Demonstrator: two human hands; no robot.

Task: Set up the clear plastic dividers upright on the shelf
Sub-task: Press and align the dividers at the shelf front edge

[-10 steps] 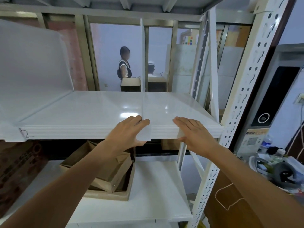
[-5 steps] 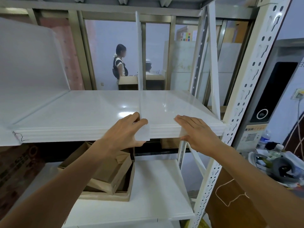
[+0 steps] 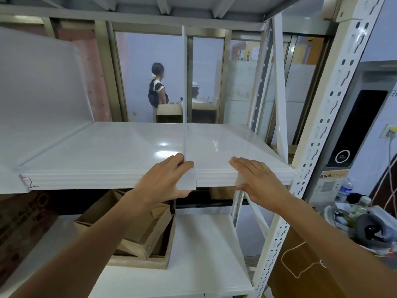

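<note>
A clear plastic divider (image 3: 184,82) stands upright on the white shelf (image 3: 107,151), seen edge-on as a thin pale line running from the front lip to the back. My left hand (image 3: 165,181) pinches its front tab over the shelf's front lip. A second clear divider (image 3: 253,143) stands upright further right, faint and nearly see-through. My right hand (image 3: 255,177) grips that one's front tab at the shelf lip, fingers flat on top and thumb under.
A white perforated upright post (image 3: 322,147) and diagonal brace bound the shelf on the right. A white panel (image 3: 38,87) leans at the left. Cardboard boxes (image 3: 139,233) sit on the lower shelf. Bottles and clutter (image 3: 354,207) lie at right. A person (image 3: 158,87) stands behind.
Both hands hold the same spots on the shelf lip. The view has shifted slightly, and the person behind has turned and stepped a little.
</note>
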